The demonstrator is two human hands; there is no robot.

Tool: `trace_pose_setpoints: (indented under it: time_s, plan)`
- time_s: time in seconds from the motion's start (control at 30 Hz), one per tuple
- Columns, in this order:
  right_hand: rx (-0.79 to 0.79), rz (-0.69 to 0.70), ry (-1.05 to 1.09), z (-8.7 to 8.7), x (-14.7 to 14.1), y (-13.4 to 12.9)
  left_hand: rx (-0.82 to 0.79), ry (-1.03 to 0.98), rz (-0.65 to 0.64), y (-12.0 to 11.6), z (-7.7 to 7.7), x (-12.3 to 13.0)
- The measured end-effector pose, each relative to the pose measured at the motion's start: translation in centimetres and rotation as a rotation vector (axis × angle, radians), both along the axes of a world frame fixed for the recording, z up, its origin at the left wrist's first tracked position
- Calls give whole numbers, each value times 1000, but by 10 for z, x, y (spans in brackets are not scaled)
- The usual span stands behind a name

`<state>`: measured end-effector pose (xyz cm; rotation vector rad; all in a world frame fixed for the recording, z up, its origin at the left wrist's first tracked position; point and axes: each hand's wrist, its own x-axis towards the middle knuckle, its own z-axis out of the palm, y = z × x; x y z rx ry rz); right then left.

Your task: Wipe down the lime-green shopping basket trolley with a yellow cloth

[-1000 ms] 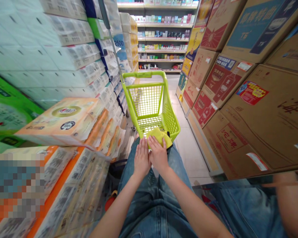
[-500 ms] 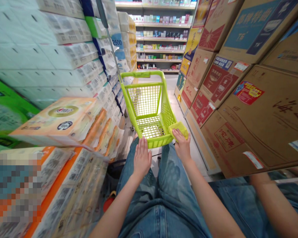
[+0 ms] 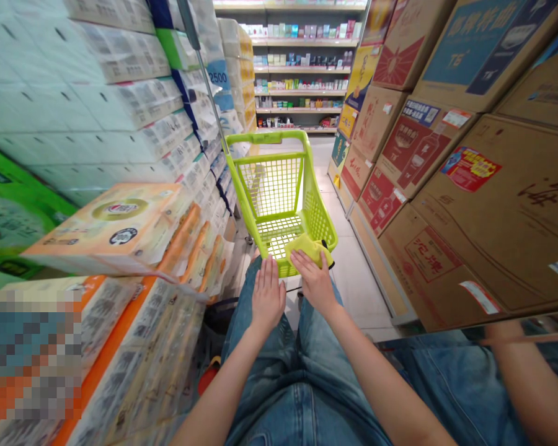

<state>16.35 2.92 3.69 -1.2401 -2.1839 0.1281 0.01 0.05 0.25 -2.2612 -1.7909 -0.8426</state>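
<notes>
The yellow cloth [image 3: 307, 249] is pressed flat on the rim of the cart [image 3: 265, 137] by the open-fingered right hand [image 3: 316, 286], the left hand [image 3: 268, 296] held open beside it.

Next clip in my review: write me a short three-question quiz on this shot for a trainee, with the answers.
1. Which hand touches the yellow cloth: the left hand or the right hand?
2. True or false: the cardboard boxes are stacked on the person's left.
3. What is piled on the person's left, beside the lime-green shopping cart?
A. Glass bottles
B. Wrapped paper packs
C. Tin cans

Key: 1. The right hand. 2. False, they are on the person's right. 3. B.
</notes>
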Motion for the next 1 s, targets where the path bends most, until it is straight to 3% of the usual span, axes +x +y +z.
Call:
trace_pose_setpoints:
  time_s: [0.13,0.23,0.3,0.4,0.53,0.63,0.73,0.83,1.0]
  plan:
    - [34,-115,34,-7,56,16,8,-3,-3,0,0,2]
    - [36,-252,57,-10,72,25,8,-9,-2,0,0,2]
    - [33,-342,65,-10,61,24,9,-11,0,0,0,3]
    - [15,-377,64,-6,17,14,9,-11,9,0,0,2]
    - [-28,-195,64,1,-46,-4,7,-10,-4,0,-1,-1]
    - [-24,-113,71,4,-62,-9,15,-14,-21,0,-2,-3]
    - [2,-20,23,5,-41,-6,16,-18,-9,0,-3,-1]
    - [21,2,3,2,1,2,14,-11,6,0,-2,2]
    - [23,-218,88,-7,64,23,11,-1,6,0,-1,3]
